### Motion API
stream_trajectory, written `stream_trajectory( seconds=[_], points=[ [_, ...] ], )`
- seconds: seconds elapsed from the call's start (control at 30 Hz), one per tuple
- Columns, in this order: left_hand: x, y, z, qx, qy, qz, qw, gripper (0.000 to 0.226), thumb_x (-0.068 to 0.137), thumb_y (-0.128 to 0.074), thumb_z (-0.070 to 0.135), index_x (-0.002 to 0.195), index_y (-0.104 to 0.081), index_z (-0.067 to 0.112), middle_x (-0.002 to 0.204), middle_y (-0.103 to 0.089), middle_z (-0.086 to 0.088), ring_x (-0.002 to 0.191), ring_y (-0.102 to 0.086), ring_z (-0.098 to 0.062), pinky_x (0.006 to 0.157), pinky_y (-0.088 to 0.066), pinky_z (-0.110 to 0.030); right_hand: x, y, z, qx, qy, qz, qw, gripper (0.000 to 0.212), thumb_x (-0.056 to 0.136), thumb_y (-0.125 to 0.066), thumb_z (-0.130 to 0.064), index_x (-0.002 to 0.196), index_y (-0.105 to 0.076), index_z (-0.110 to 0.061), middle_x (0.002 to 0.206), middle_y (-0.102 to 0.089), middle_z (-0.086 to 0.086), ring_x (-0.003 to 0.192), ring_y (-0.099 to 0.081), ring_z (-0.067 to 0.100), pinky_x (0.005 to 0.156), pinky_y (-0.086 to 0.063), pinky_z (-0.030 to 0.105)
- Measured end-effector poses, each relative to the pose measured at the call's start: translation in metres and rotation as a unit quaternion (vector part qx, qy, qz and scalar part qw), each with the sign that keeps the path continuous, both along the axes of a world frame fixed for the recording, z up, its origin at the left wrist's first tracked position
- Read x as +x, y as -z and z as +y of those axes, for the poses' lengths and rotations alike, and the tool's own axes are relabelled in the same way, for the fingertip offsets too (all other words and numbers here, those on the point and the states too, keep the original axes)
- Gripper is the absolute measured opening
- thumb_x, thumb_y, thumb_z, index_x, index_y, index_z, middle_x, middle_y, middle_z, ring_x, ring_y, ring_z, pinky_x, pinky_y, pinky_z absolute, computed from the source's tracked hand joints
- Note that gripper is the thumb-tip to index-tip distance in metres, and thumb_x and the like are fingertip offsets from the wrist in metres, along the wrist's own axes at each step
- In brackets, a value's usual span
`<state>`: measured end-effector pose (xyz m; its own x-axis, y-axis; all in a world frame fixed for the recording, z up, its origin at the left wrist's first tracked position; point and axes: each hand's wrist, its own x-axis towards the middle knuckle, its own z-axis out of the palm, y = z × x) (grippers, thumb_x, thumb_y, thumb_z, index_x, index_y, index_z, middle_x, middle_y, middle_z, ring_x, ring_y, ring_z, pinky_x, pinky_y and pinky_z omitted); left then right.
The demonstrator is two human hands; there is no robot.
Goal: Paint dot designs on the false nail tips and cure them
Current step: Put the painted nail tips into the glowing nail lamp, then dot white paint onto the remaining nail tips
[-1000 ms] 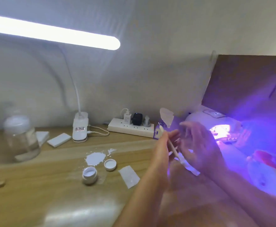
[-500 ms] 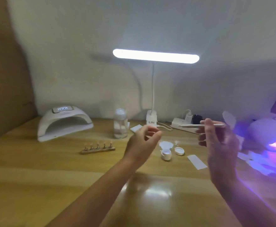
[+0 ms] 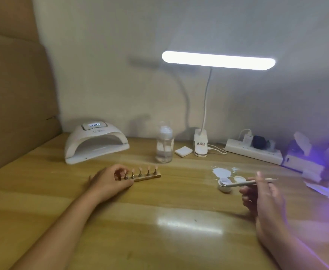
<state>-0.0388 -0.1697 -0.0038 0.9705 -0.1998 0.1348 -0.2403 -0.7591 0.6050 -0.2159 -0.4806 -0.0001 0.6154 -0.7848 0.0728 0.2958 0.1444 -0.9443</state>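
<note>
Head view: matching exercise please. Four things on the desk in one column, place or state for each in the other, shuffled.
Things
1. dotting tool
2. nail tip stand
3. clear bottle
4. white nail lamp

Places or states
A. back left of the table
B. held in the right hand
C. upright, just left of the desk lamp base
D. pinched at its left end by the left hand

Pairs: 1-B, 2-D, 3-C, 4-A
</note>
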Motion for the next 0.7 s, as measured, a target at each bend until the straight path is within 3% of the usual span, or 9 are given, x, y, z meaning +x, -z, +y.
stream_trajectory(
  seconds=[0.07,0.13,0.2,0.3,0.4,0.47,0.53,0.6,0.7],
  points=[
    [-0.008,-0.003,-0.006,0.017,0.005,-0.01,1.0,0.026,0.07,-0.079,0.05,0.087,-0.066,0.035,0.086,-0.064,0.018,0.092,-0.062,-0.012,0.099,-0.043,-0.037,0.001,0.0,-0.001,-0.004,-0.015,0.007,1.0,0.036,0.104,-0.049,-0.037,0.084,-0.064,-0.012,0.051,-0.064,0.001,0.039,-0.05,0.006,0.038,-0.042,0.015],
    [-0.026,-0.01,-0.018,0.018,0.038,0.004,0.999,0.035,0.061,-0.079,0.059,0.08,-0.065,0.033,0.076,-0.066,0.018,0.081,-0.063,-0.005,0.085,-0.049,-0.03,0.001,0.0,-0.002,-0.011,-0.026,0.014,1.0,0.04,0.106,-0.046,-0.037,0.084,-0.066,-0.01,0.052,-0.064,0.001,0.039,-0.05,0.005,0.039,-0.042,0.014],
    [-0.05,-0.015,-0.037,0.011,0.153,0.08,0.985,0.052,0.051,-0.075,0.078,0.084,-0.067,0.039,0.079,-0.067,0.023,0.072,-0.062,0.004,0.068,-0.049,-0.023,0.001,-0.001,-0.004,-0.004,-0.028,0.019,0.999,0.04,0.106,-0.045,-0.036,0.084,-0.066,-0.01,0.051,-0.064,0.0,0.039,-0.05,0.004,0.04,-0.043,0.014],
    [-0.073,-0.016,-0.057,0.012,0.301,0.154,0.941,0.053,0.055,-0.07,0.083,0.094,-0.067,0.048,0.09,-0.068,0.023,0.08,-0.063,0.005,0.072,-0.053,-0.021,0.0,-0.002,-0.009,0.031,-0.027,0.007,0.999,0.036,0.106,-0.047,-0.035,0.084,-0.064,-0.011,0.049,-0.062,-0.001,0.039,-0.05,0.004,0.04,-0.043,0.014],
    [-0.059,-0.019,-0.048,0.012,0.209,0.052,0.977,0.034,0.068,-0.078,0.057,0.089,-0.062,0.035,0.087,-0.066,0.013,0.079,-0.061,0.0,0.074,-0.053,-0.023,-0.003,-0.004,-0.012,0.047,-0.028,0.0,0.998,0.024,0.101,-0.058,-0.033,0.085,-0.062,-0.015,0.053,-0.064,-0.005,0.041,-0.051,0.003,0.04,-0.044,0.014],
    [-0.047,-0.018,-0.038,0.03,0.125,0.022,0.991,0.041,0.068,-0.081,0.05,0.093,-0.054,0.033,0.096,-0.06,0.014,0.087,-0.058,-0.004,0.083,-0.051,-0.03,-0.003,-0.004,-0.013,0.044,-0.033,0.009,0.998,0.015,0.096,-0.067,-0.026,0.085,-0.061,-0.017,0.056,-0.063,-0.006,0.044,-0.051,0.002,0.04,-0.043,0.014],
    [-0.044,-0.012,-0.039,0.021,0.137,0.053,0.989,0.055,0.066,-0.081,0.056,0.108,-0.052,0.037,0.112,-0.058,0.016,0.104,-0.055,-0.006,0.096,-0.045,-0.033,-0.002,-0.002,-0.015,0.031,-0.036,0.01,0.999,0.017,0.095,-0.067,-0.022,0.081,-0.059,-0.017,0.056,-0.056,-0.005,0.043,-0.045,0.003,0.038,-0.038,0.015],
    [-0.047,-0.006,-0.051,0.052,0.166,0.03,0.984,0.057,0.07,-0.074,0.062,0.119,-0.052,0.043,0.123,-0.053,0.021,0.115,-0.05,-0.004,0.098,-0.035,-0.032,0.001,-0.001,-0.016,0.015,-0.028,0.005,0.999,0.027,0.1,-0.06,-0.023,0.074,-0.054,-0.018,0.053,-0.051,-0.004,0.041,-0.041,0.005,0.036,-0.034,0.016],
    [-0.046,-0.006,-0.07,0.046,0.167,-0.008,0.985,0.036,0.076,-0.07,0.061,0.106,-0.059,0.043,0.113,-0.055,0.021,0.108,-0.053,-0.004,0.094,-0.029,-0.031,0.005,0.003,-0.019,0.005,-0.001,0.012,1.0,0.034,0.105,-0.05,-0.026,0.073,-0.053,-0.016,0.047,-0.053,-0.004,0.039,-0.043,0.008,0.035,-0.035,0.018]
  ],
)
